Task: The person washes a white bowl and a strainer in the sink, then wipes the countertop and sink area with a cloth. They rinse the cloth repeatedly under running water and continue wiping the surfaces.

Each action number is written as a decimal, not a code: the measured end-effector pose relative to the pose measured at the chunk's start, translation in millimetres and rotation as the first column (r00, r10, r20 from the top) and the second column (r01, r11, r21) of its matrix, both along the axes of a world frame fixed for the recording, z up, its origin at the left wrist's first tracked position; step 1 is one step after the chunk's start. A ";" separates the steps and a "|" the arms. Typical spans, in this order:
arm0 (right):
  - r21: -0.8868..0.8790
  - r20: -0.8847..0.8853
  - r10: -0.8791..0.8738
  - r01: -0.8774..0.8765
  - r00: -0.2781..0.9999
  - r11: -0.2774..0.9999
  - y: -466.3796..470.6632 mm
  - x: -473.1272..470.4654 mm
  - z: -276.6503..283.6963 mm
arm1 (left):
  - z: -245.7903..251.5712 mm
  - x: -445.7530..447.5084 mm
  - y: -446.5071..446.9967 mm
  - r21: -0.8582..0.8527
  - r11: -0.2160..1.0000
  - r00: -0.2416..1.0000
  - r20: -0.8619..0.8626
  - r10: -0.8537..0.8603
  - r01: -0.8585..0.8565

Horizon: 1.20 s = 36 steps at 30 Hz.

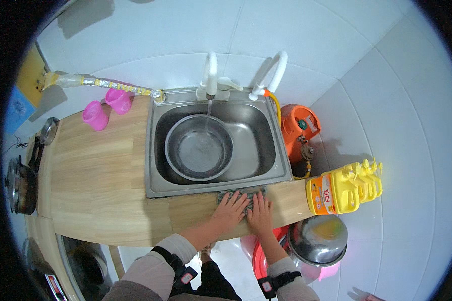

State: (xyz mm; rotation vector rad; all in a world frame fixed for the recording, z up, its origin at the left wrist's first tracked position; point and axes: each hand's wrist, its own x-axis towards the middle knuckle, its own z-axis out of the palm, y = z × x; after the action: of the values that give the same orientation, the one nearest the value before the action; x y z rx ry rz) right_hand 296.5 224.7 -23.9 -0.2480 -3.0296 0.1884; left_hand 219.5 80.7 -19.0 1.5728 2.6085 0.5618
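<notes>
Both my hands lie flat on a dark grey-green cloth (245,192) at the counter's front edge, just below the sink. My left hand (229,211) presses on the cloth's left part, fingers pointing up and right. My right hand (260,214) rests on its right part, fingers slightly spread. Beyond them, a round metal basin (199,148) sits in the left of the stainless steel sink (248,141). Water runs into the basin from a white faucet (211,75). What lies beneath my palms is hidden.
Yellow jugs (346,192) stand at the counter's right end. An orange gas cylinder (292,139) is right of the sink. Two pink cups (95,116) stand on the wooden counter (98,180) at the back left. A lidded pot (22,186) is far left; metal bowls (318,240) hang low right.
</notes>
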 end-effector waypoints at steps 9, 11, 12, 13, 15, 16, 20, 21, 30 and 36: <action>-0.131 -0.079 0.168 -0.178 0.983 0.975 -46.5 20.5 2.7 | -10.0 -0.2 -52.4 0.158 0.966 0.957 0.173 -0.233 0.206; -0.228 -0.063 0.221 -0.230 0.973 0.946 -48.4 3.2 9.1 | -5.0 -19.0 -62.8 0.275 0.940 0.944 0.202 -0.263 0.203; -0.279 -0.067 0.237 -0.246 0.969 0.928 -49.5 -9.6 12.3 | -0.7 -28.9 -69.7 0.292 0.941 0.955 0.186 -0.231 0.171; -0.329 -0.071 0.254 -0.263 0.965 0.907 -51.1 -22.5 16.1 | 4.5 -40.6 -77.7 0.310 0.941 0.965 0.172 -0.198 0.138; -0.301 -0.099 0.254 -0.272 0.962 0.914 -57.7 -56.3 22.2 | 16.6 -69.6 -86.9 0.330 0.942 0.978 0.166 -0.124 0.064; -0.286 -0.144 0.264 -0.296 0.954 0.911 -60.3 -76.4 24.3 | 22.7 -85.4 -89.6 0.329 0.944 0.981 0.172 -0.084 0.023; -0.323 -0.165 0.253 -0.295 0.953 0.899 -64.7 -155.2 22.5 | 34.7 -142.6 -104.4 0.230 0.964 0.977 0.191 0.091 -0.135; -0.314 -0.178 0.240 -0.286 0.954 0.905 -64.2 -170.4 19.2 | 33.0 -150.9 -107.6 0.234 0.955 0.973 0.182 0.140 -0.181; -0.467 0.585 0.110 0.222 0.804 0.856 -31.5 -251.1 -47.3 | -20.2 -199.2 -125.6 -0.262 0.769 0.272 0.829 0.489 -0.583; -0.477 0.781 0.173 0.395 0.600 0.785 -22.0 -288.3 -75.3 | -38.8 -210.9 -105.7 -0.402 0.710 0.009 0.867 0.498 -0.578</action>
State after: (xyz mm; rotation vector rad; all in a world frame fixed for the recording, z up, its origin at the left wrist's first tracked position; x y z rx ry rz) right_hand 8.2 202.7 -99.2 -0.7814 -3.6521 1.4650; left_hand 8.6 -25.0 -57.8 -0.1644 1.9234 1.1640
